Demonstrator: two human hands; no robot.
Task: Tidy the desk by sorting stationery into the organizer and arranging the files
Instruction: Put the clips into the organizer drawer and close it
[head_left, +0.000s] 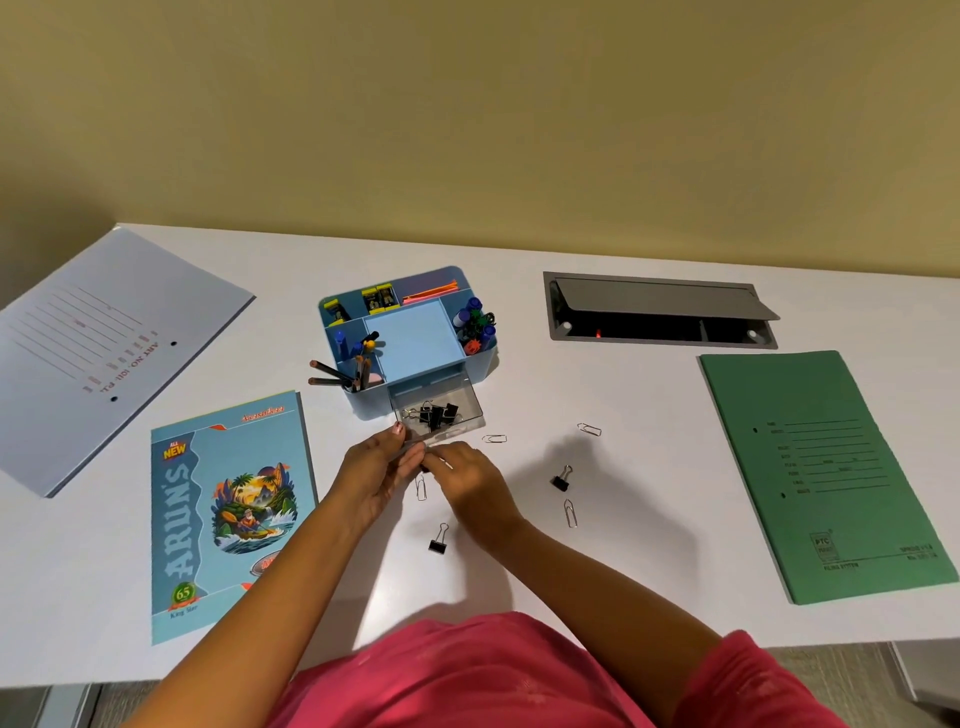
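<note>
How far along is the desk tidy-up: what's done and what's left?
Done: pens and pencils stand in the organizer; binder clips lie in its open drawer. In hand: the left hand and right hand meet at the drawer's front; what they hold is unclear. Left: two loose binder clips and four paper clips on the desk; the green file, white file and notebook lie spread apart.

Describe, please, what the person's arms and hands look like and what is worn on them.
Both forearms are bare. A short pink sleeve covers the right upper arm, matching the pink top. The left hand and right hand show no visible watch, bracelet or ring. The left thumbnail looks painted a pale pink.
</note>
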